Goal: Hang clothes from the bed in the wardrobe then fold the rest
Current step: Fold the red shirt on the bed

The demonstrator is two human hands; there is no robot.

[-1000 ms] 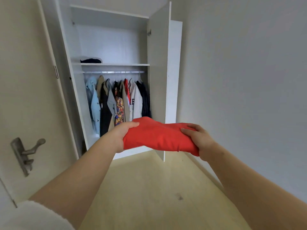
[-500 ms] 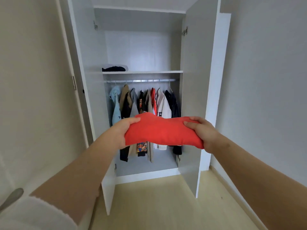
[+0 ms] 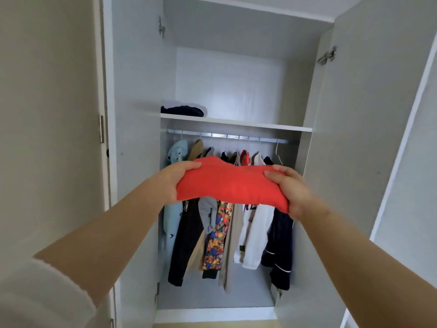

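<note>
Both ends of the red garment point(image 3: 227, 185) are clamped: left hand point(image 3: 179, 178) nine o'clock, right hand point(image 3: 290, 190) three. Stowing step; next, probably lift to the twelve-o'clock shelf point(image 3: 248, 124).

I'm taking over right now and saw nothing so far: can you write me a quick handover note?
Hands: left hand grips the left end of the folded red garment, right hand grips its right end.
It is held level before the open wardrobe, in front of the hanging clothes.
Done: clothes hang on the rail; a folded dark garment lies at the shelf's left.
Left: probably set the red one on the shelf; the bed is out of view.
</note>
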